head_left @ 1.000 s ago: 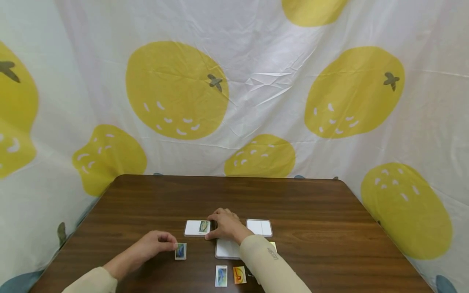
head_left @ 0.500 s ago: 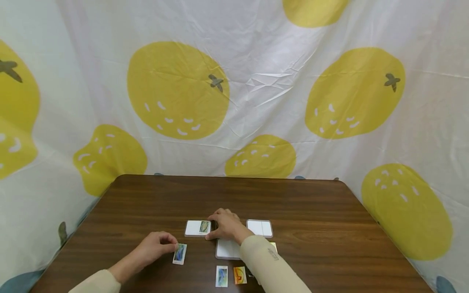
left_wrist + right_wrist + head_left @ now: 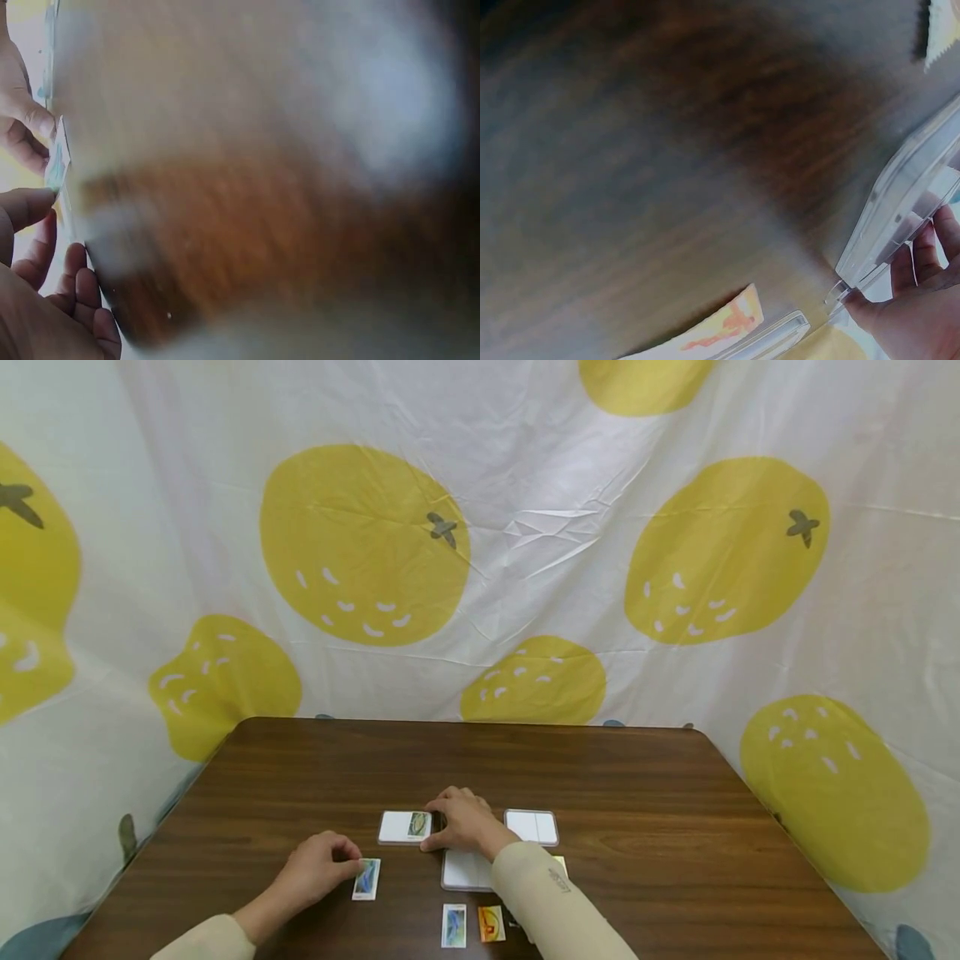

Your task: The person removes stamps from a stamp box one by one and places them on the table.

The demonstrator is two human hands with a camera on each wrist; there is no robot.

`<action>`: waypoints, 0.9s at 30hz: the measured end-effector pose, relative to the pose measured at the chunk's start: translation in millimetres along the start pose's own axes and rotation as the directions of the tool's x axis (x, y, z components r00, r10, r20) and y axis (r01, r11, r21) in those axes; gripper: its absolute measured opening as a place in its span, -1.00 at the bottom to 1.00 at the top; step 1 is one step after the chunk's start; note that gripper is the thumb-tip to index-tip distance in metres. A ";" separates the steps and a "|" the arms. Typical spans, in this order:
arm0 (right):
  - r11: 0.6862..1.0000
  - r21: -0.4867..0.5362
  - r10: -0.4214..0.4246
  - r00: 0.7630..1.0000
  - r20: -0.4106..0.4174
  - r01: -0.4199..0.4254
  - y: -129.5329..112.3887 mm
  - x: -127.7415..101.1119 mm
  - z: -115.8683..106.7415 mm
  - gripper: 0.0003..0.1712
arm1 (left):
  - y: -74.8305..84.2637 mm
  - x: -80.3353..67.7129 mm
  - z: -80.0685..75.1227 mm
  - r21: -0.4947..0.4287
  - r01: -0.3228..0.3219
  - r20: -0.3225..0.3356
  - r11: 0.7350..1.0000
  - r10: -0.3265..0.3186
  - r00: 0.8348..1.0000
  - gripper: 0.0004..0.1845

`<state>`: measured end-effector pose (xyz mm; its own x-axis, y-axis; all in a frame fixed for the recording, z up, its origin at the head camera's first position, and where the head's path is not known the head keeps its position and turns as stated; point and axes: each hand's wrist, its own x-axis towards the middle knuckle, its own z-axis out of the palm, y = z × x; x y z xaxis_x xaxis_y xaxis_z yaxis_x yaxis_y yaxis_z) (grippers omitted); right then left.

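Note:
Left of the plastic cases, my left hand (image 3: 322, 868) pinches a small stamp (image 3: 366, 879) with a blue picture by its upper left corner. The left wrist view has this stamp (image 3: 57, 165) edge-on, at the fingertips of the left hand (image 3: 37, 285). My right hand (image 3: 467, 820) grips the right end of a flat clear case (image 3: 393, 827) with a white insert, thumb at the near side. A greenish stamp (image 3: 418, 824) lies at that end of the insert. From the right wrist, the fingers curl on the clear case (image 3: 889, 202), its raised part tilted up.
Another white-backed case (image 3: 463, 870) lies partly under my right forearm, and one more case (image 3: 531, 827) sits to its right. Nearer to me are a blue stamp (image 3: 453, 926) and an orange stamp (image 3: 491, 924). The sleeve hides other pieces on the brown table (image 3: 637, 793).
The left hand's stamp has slid slightly toward me and left; it tilted half a second ago and now stands straighter. My right hand has stayed in place.

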<state>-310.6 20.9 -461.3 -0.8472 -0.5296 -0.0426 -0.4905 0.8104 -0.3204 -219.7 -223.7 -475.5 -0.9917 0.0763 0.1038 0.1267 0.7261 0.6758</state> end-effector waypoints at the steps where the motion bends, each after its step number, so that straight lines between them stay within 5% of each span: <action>1: 1.000 0.003 0.001 1.000 0.001 -0.001 -0.1 -0.4 -0.4 -0.30 | 0.3 0.2 -0.3 0.025 0.000 -0.006 1.000 0.000 1.000 -0.87; 10: 1.000 0.014 0.003 1.000 0.005 -0.003 0.6 -0.1 -0.1 -0.29 | -0.7 0.9 -0.6 0.108 -0.005 -0.019 0.994 0.007 1.000 -0.87; 27: 1.000 0.007 0.007 1.000 0.012 -0.007 0.6 -0.1 -0.6 -0.29 | 4.9 7.8 -4.6 0.000 0.022 0.018 1.000 -0.022 1.000 -0.85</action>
<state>-310.9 21.6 -460.9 -0.8481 -0.5268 -0.0563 -0.4830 0.8125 -0.3266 -226.7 -222.7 -468.0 -0.9945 0.0721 0.0759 0.1045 0.7277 0.6779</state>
